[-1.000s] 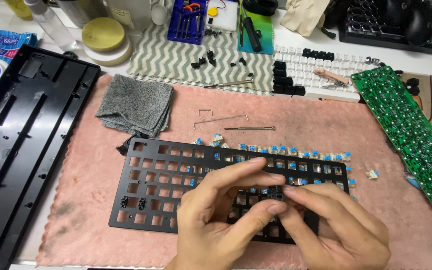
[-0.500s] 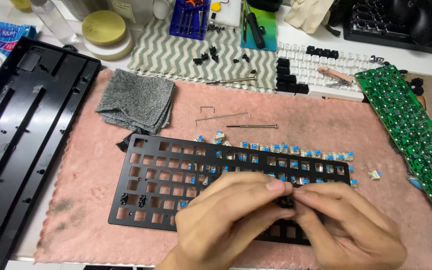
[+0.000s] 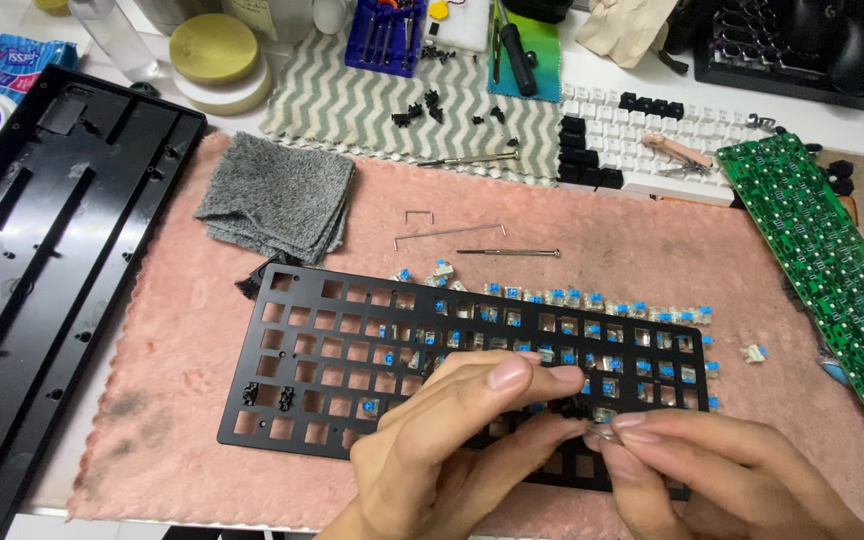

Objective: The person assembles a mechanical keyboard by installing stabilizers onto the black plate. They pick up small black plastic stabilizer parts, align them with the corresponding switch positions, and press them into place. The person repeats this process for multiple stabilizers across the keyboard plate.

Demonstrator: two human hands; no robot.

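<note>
Both hands meet over the lower right part of a flat black switch plate, a thin sheet cut through with rows of square holes. The left hand curls its fingers narrow, thumb and forefinger tips drawn toward the right hand, whose thumb and forefinger pinch a small clear switch just above the plate. The left fingertips touch or nearly touch that same piece; which, I cannot tell.

Beyond the fingers, many holes hold clear switches with blue stems, mostly toward the plate's far and right edge; the holes left of the fingers stand open. One loose switch lies off to the right.

The plate rests on a fuzzy pink mat. Farther out lie a folded grey cloth, thin metal wires and a slim screwdriver. A long black plastic case lies far left, a green circuit board far right.
</note>
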